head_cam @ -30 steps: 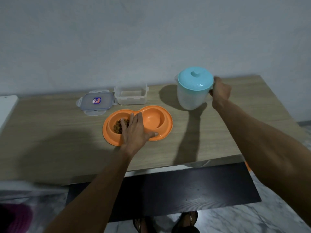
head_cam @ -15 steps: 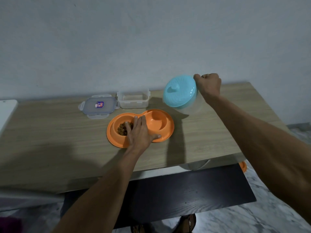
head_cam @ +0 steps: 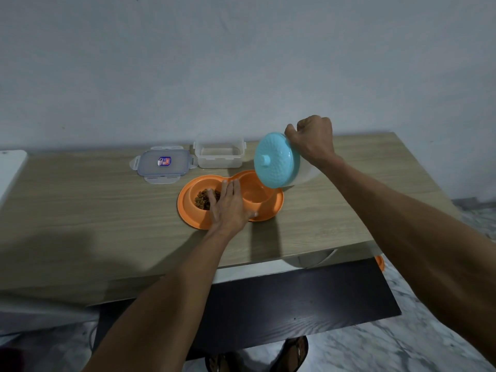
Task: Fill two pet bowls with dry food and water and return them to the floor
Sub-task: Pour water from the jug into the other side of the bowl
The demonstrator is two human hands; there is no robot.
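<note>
An orange double pet bowl (head_cam: 188,210) lies on the wooden table (head_cam: 80,210). Brown dry food (head_cam: 205,198) fills its left cup; the right cup (head_cam: 255,196) shows orange inside. My left hand (head_cam: 229,208) rests flat on the middle of the bowl, fingers straight. My right hand (head_cam: 311,139) grips the handle of a white jug with a turquoise lid (head_cam: 276,161). The jug is tilted steeply to the left, its lid edge right over the right cup. No stream of water is visible.
A clear plastic container (head_cam: 218,155) stands open behind the bowl, its lid (head_cam: 162,163) lying flat to the left. A white object (head_cam: 10,170) is at the table's left edge. Below the front edge are a dark board (head_cam: 295,299), marble floor and my sandalled feet.
My right hand lifted the jug off the table, carried it left and tipped it over the bowl's right cup. My left hand stayed on the bowl.
</note>
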